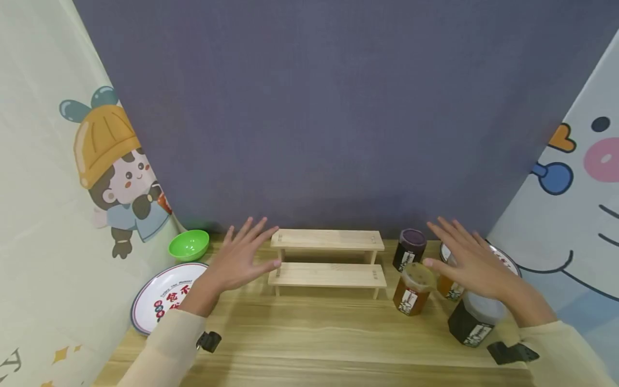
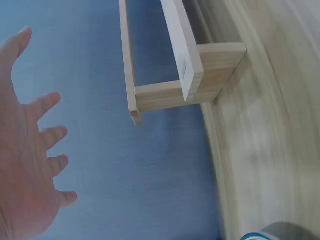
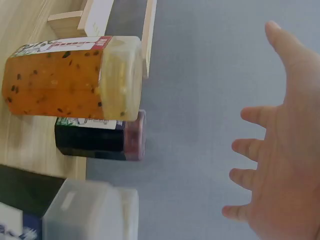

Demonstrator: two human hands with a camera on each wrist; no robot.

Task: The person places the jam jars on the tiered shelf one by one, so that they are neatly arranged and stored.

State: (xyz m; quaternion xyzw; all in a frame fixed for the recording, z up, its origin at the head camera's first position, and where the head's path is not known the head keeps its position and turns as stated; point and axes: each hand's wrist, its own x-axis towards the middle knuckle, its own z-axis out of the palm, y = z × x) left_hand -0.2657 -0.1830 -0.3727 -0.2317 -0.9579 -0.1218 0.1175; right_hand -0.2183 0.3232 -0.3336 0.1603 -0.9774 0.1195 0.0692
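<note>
Seeded amber-preserve jar [image 1: 412, 293] could topple if the right hand [image 1: 471, 263], spread empty like the left hand [image 1: 239, 264], swept low.

Worktop [image 1: 309, 333] viewed forward and down from the head, dark backdrop [image 1: 309, 118] faced from nearer by the wrist cameras, turned sideways, wooden stand [image 1: 327, 275] shared by all three views, amber jar [image 1: 409, 300] shared by head, lower right, and right wrist, upper left

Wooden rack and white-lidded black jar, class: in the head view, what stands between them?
In the head view, the yellow-lidded amber jar stands between the wooden rack and the black jar.
</note>
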